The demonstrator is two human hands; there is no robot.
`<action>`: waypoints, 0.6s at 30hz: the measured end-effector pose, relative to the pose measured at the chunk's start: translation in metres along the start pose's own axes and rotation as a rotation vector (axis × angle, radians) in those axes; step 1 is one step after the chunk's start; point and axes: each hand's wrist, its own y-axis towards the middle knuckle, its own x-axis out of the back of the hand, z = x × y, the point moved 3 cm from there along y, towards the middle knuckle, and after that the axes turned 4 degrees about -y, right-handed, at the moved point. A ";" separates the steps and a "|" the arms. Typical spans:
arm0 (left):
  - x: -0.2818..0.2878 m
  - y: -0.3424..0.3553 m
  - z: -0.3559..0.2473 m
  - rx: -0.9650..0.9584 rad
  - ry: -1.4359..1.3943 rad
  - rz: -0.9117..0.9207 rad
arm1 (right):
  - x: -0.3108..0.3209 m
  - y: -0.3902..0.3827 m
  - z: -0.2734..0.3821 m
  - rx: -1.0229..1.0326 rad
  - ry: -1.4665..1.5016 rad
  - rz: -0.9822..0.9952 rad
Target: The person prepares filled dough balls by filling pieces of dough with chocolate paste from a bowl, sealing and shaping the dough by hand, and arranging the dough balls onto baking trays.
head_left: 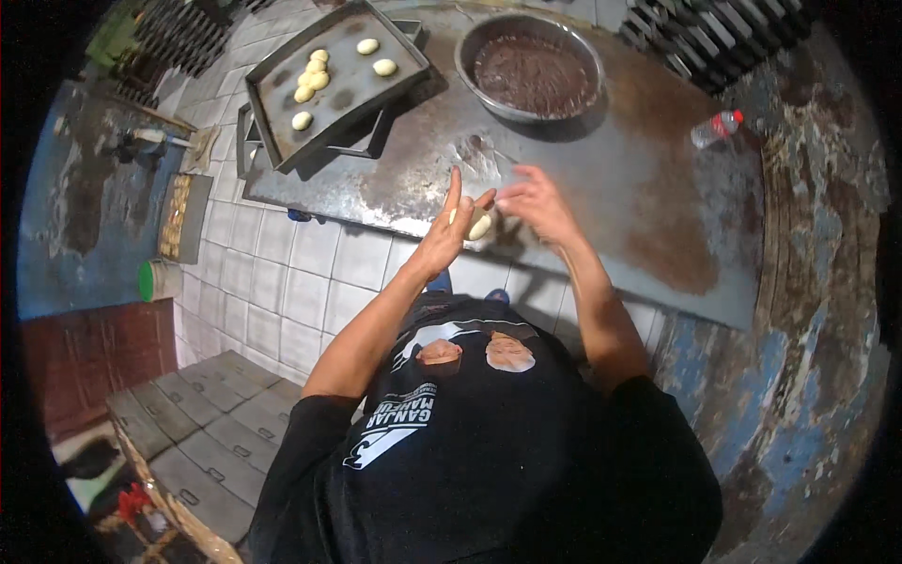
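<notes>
Your two hands met around pale dough over a metal table [611, 202], mid-frame.
Your left hand [447, 235] stretched its fingers beside an oval dough piece [480, 227] at centre; whether it gripped that could not be told. Your blurred right hand [540, 205], just right, was open. More dough balls [318, 79] lay upper left, in a tray [334, 113].

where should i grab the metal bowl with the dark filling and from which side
Probably grip the metal bowl by its rim, left and right at once, coming from the near side of the table: it is wide, round and upright, its rim above the dark filling.
</notes>
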 end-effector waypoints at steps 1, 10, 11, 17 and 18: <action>0.000 0.000 -0.009 0.092 -0.050 0.012 | -0.013 0.007 0.017 -0.020 0.020 0.171; 0.084 0.024 -0.002 0.289 -0.391 -0.197 | -0.097 0.065 0.082 0.618 -0.441 0.006; 0.092 0.027 -0.002 0.290 -0.407 -0.222 | -0.103 0.069 0.086 0.790 -0.478 -0.251; 0.165 0.054 0.002 -0.077 -0.612 -0.389 | -0.193 0.149 0.036 0.144 -0.222 0.043; 0.186 0.057 0.008 -0.173 -0.409 -0.497 | -0.215 0.168 0.036 -0.093 0.203 0.169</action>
